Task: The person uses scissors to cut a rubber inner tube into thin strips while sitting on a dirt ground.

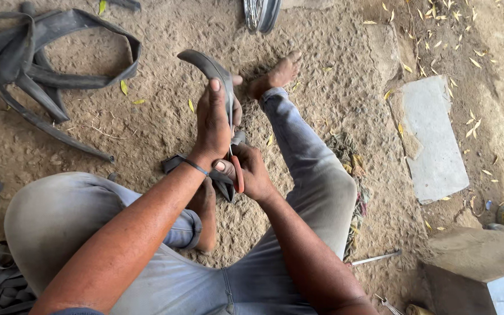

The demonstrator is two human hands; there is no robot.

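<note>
We see the left hand (214, 125) gripping a curved black rubber tube strip (208, 65), fingers closed around it, center of scene above the sandy ground (322, 52). Right hand (252, 172) just nearer, closed on red-handled scissors (237, 169) touching the strip. Pile of rubber tubes (42, 52) far left, stone slab (436, 140) right.

Dirt ground (164, 111) with rubber tubes (48, 64), slab (436, 140)

Scissor blades (231, 125) — behind rubber strip (208, 63)
</note>
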